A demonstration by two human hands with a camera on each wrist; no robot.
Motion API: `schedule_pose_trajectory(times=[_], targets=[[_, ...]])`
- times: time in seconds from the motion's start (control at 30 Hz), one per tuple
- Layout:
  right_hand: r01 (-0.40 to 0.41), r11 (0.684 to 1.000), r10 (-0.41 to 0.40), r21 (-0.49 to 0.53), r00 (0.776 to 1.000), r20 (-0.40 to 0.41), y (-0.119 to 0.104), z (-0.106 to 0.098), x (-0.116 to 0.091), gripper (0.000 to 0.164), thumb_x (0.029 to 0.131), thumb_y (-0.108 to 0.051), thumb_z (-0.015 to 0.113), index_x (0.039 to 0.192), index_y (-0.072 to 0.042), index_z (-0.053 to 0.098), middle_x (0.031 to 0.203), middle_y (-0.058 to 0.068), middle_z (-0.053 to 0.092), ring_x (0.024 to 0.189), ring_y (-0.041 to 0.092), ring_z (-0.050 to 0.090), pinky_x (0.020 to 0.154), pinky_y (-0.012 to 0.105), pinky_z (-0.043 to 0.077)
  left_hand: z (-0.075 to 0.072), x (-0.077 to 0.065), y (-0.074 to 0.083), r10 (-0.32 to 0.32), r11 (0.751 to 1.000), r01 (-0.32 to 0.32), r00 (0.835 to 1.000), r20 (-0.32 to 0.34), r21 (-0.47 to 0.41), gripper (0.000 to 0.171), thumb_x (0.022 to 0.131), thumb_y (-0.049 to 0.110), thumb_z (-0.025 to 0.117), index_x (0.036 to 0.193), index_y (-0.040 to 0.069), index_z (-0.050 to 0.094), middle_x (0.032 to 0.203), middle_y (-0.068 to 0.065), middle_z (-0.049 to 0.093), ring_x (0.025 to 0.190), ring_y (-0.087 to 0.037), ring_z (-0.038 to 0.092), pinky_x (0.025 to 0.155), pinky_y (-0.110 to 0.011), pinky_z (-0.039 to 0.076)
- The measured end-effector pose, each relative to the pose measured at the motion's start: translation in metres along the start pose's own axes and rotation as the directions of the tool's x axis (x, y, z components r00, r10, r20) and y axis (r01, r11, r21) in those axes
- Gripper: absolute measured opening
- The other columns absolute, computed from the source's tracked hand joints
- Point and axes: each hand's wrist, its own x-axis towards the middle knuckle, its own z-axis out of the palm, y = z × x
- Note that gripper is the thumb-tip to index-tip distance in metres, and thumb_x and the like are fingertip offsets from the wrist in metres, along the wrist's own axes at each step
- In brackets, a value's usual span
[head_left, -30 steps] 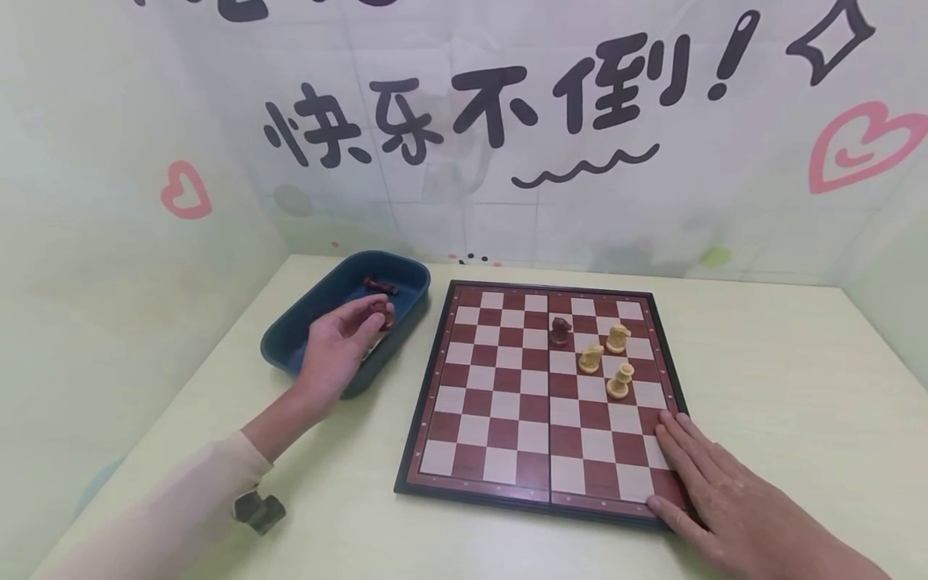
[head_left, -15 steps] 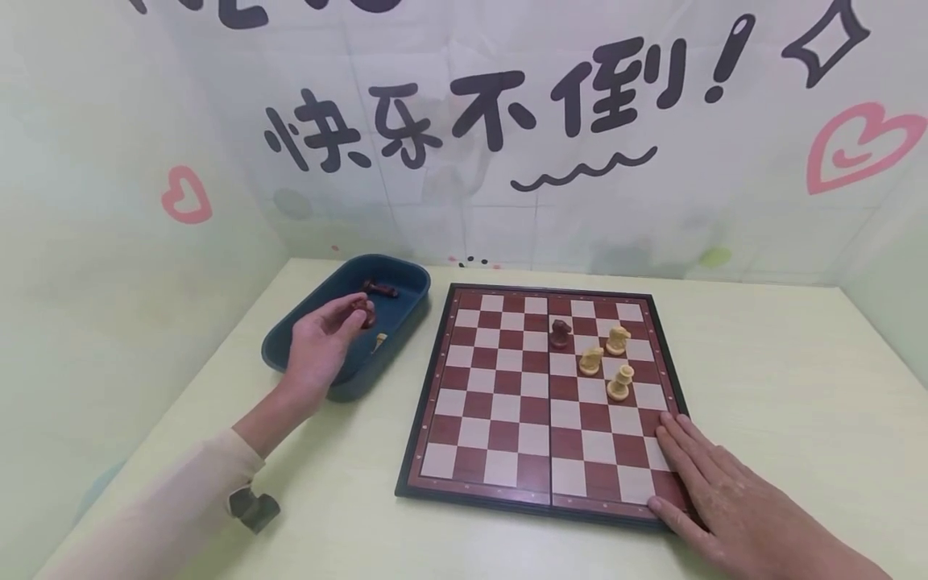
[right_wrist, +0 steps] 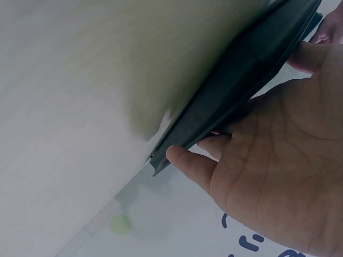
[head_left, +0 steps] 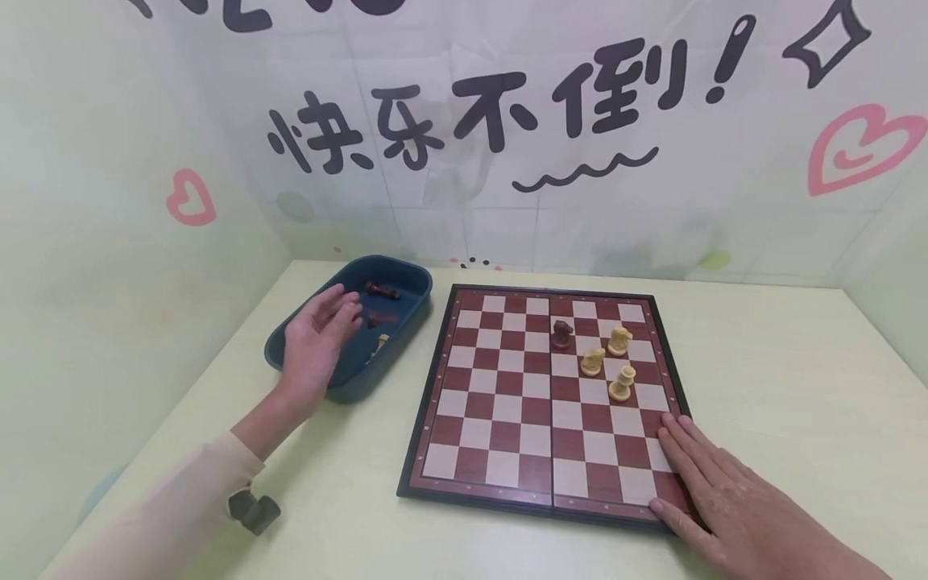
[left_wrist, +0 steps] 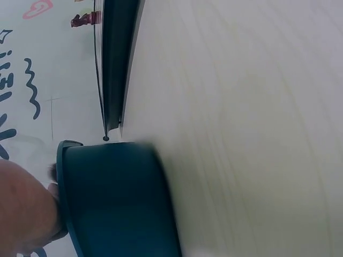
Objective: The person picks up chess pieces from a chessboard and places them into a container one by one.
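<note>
Left of the board (head_left: 488, 403), the left hand (head_left: 312, 338) hangs over the tub (head_left: 366, 383), fingers loosely bent, seemingly empty, beside a blurred dark piece (head_left: 379, 319) inside. Releasing that piece appears the step in hand; the next move likely calls for pinching another. On the board's right half stand 1 dark knight (head_left: 561, 335), 2 pale knights (head_left: 592, 362) and 1 taller pale piece (head_left: 622, 384). The right hand (head_left: 732, 499), fingers straight, covers the board's near right corner.

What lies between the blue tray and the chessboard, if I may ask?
Only a bare strip of pale tabletop lies between the blue tray and the chessboard, as the head view shows.
</note>
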Motion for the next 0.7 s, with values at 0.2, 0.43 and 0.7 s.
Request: schedule_pose_trajectory(times=[0.2,0.43,0.7], targets=[[0.015,1.0,-0.015,-0.005,1.0,-0.008,0.001,-0.0011,0.0004,0.086,0.099,-0.058,0.056,0.155,0.004,0.034,0.162,0.02,0.028,0.145,0.037,0.031,0.105,0.008,-0.015,-0.0023,-0.0021,-0.0001,-0.029,0.999,0.029,0.999,-0.012,-0.027,0.049,0.107,0.011,0.053,0.151,-0.005,0.037,0.136,-0.01,0.056,0.121,-0.014,0.058,0.101,-0.026,0.047],[0.016,1.0,-0.016,-0.006,1.0,-0.012,0.0015,-0.0004,0.0,0.086,0.099,-0.058,0.057,0.155,0.003,0.034,0.162,0.02,0.028,0.145,0.037,0.031,0.105,0.008,-0.015,0.0008,-0.001,0.0012,-0.018,0.999,0.018,1.0,-0.006,-0.034,0.045,0.107,0.007,0.051,0.149,-0.006,0.04,0.137,-0.014,0.056,0.121,-0.015,0.058,0.102,-0.028,0.047],[0.04,0.999,-0.04,-0.021,0.999,-0.034,0.0032,-0.0006,-0.0004,0.085,0.099,-0.057,0.057,0.155,0.004,0.034,0.162,0.019,0.028,0.146,0.035,0.029,0.108,0.01,-0.014,0.0066,-0.0004,-0.0009,0.01,0.998,-0.009,1.0,0.005,-0.067,0.038,0.107,0.003,0.05,0.143,-0.007,0.045,0.128,-0.006,0.062,0.117,-0.015,0.061,0.1,-0.029,0.05]])
